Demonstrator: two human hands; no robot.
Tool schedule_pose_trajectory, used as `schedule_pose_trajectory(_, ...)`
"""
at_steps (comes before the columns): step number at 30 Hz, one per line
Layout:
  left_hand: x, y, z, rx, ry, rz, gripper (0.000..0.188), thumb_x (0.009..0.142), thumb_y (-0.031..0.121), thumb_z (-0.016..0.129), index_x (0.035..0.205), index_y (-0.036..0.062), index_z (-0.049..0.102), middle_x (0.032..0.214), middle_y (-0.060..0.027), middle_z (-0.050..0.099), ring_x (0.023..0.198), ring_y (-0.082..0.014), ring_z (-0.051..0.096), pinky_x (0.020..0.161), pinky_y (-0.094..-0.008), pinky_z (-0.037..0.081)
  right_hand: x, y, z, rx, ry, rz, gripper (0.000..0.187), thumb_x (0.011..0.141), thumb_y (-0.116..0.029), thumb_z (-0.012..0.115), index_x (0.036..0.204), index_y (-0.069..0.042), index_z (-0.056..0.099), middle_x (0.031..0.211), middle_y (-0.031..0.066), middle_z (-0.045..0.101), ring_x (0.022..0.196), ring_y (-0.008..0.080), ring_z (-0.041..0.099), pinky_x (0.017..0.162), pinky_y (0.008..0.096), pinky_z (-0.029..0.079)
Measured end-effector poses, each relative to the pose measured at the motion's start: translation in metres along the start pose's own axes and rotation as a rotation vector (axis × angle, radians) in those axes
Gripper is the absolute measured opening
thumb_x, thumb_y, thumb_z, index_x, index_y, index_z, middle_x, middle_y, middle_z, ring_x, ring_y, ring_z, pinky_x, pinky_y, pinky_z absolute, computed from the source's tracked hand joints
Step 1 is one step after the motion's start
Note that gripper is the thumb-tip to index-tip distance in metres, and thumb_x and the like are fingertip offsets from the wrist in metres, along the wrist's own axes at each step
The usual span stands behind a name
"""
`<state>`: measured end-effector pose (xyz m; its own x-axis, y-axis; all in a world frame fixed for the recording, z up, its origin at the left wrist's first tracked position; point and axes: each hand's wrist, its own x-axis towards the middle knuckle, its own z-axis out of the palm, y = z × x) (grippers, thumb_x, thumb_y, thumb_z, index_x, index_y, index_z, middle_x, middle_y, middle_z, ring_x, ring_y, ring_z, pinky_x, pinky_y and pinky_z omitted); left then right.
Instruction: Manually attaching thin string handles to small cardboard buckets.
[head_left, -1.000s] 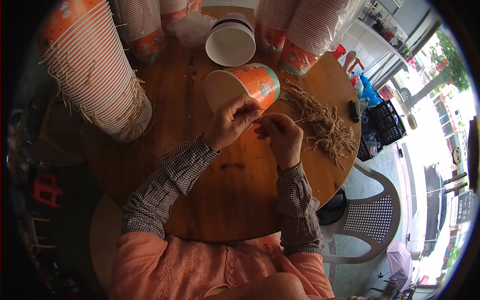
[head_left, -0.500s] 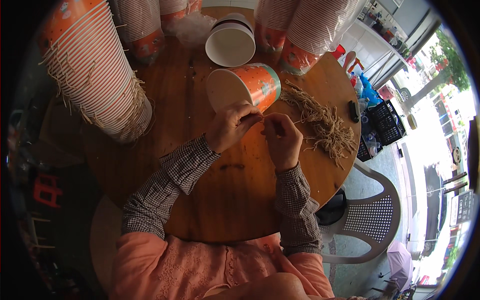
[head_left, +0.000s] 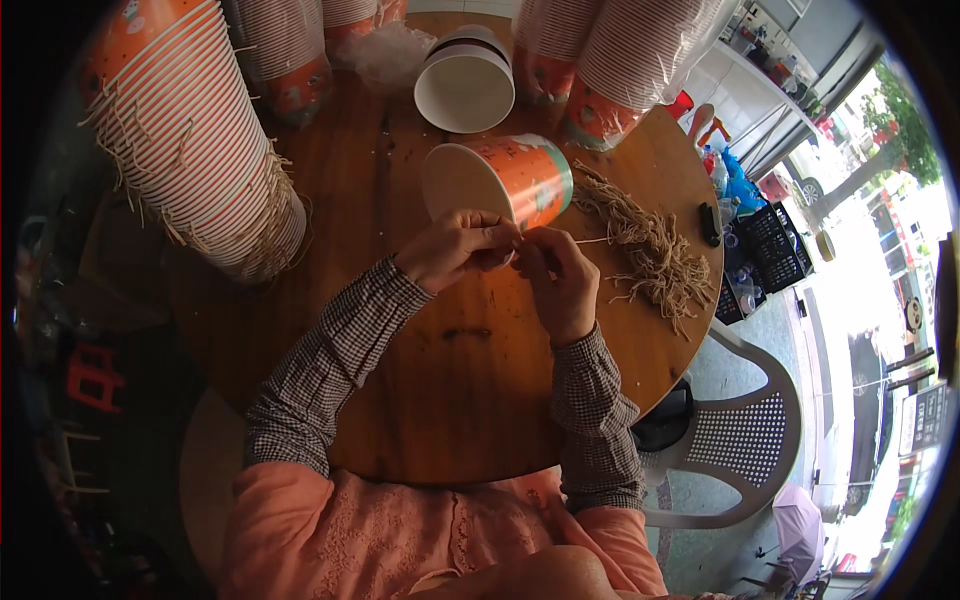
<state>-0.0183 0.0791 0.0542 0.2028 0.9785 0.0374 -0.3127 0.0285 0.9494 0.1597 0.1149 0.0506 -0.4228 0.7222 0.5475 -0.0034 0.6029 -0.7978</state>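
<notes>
An orange patterned paper bucket (head_left: 528,177) lies on its side on the table, its white mouth facing left. In front of its rim, my left hand (head_left: 462,250) and my right hand (head_left: 562,280) meet fingertip to fingertip, both pinched. A thin strand of twine (head_left: 594,240) runs out from behind my right fingers to the right. Between the fingertips the twine is small and partly covered. Right of the bucket lies a loose bundle of tan twine (head_left: 655,250).
A tall stack of paper buckets (head_left: 190,130) with twine strands around it leans at the left. Plastic-wrapped bucket stacks (head_left: 640,50) stand at the back. Another white-mouthed bucket (head_left: 465,92) lies behind mine. A grey chair (head_left: 740,432) stands right of the round wooden table (head_left: 420,400).
The bucket has shifted slightly to the right and nearer to me. My left hand has moved a little left and lower; the fingertips of both hands are closer together.
</notes>
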Motion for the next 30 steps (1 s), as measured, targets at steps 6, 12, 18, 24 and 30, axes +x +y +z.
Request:
schedule_pose_trajectory(6, 0.000, -0.003, 0.005, -0.149, 0.020, -0.016, 0.021, 0.095, 0.021, 0.059, 0.095, 0.0005, 0.064, 0.078, 0.0004, 0.059, 0.068, -0.0060, 0.052, 0.064, -0.0206, 0.044, 0.001, -0.003, -0.004, -0.078, -0.005, -0.033, 0.018, 0.087, -0.004, 0.065, 0.105, -0.002, 0.066, 0.087, 0.0089, 0.070, 0.079, 0.0155, 0.070, 0.066, 0.0269, 0.057)
schedule_pose_trajectory(12, -0.002, -0.001, 0.024, -0.112, 0.150, 0.065, 0.021, 0.093, 0.018, 0.062, 0.095, -0.0024, 0.066, 0.077, -0.0010, 0.061, 0.066, -0.0065, 0.051, 0.061, -0.0209, 0.043, -0.001, 0.000, -0.004, -0.118, 0.075, -0.084, 0.018, 0.087, -0.003, 0.064, 0.105, -0.002, 0.067, 0.088, 0.0096, 0.070, 0.075, 0.0148, 0.070, 0.064, 0.0259, 0.057)
schedule_pose_trajectory(18, 0.000, -0.005, 0.018, 0.215, 0.162, 0.212, 0.016, 0.093, 0.013, 0.061, 0.097, -0.0026, 0.065, 0.077, 0.0012, 0.061, 0.068, -0.0039, 0.052, 0.062, -0.0184, 0.044, 0.001, -0.001, -0.007, 0.187, 0.101, 0.201, 0.012, 0.091, -0.004, 0.060, 0.100, 0.003, 0.064, 0.082, 0.0078, 0.068, 0.069, 0.0125, 0.067, 0.062, 0.0236, 0.055)
schedule_pose_trajectory(24, 0.003, -0.015, 0.016, 0.292, 0.237, 0.289, 0.013, 0.092, 0.012, 0.061, 0.093, -0.0004, 0.065, 0.075, 0.0035, 0.059, 0.067, -0.0011, 0.052, 0.059, -0.0172, 0.044, 0.001, -0.001, -0.007, 0.246, 0.122, 0.219, 0.010, 0.094, -0.006, 0.056, 0.097, 0.003, 0.060, 0.080, 0.0080, 0.067, 0.069, 0.0122, 0.067, 0.061, 0.0241, 0.054)
schedule_pose_trajectory(30, 0.006, -0.022, 0.011, 0.326, 0.333, 0.338, 0.008, 0.088, 0.009, 0.061, 0.087, 0.0012, 0.063, 0.075, 0.0031, 0.059, 0.067, -0.0013, 0.052, 0.059, -0.0177, 0.044, 0.001, -0.001, -0.004, 0.151, 0.148, 0.198, 0.007, 0.095, -0.006, 0.053, 0.093, 0.001, 0.056, 0.078, 0.0087, 0.067, 0.069, 0.0133, 0.067, 0.062, 0.0248, 0.054)
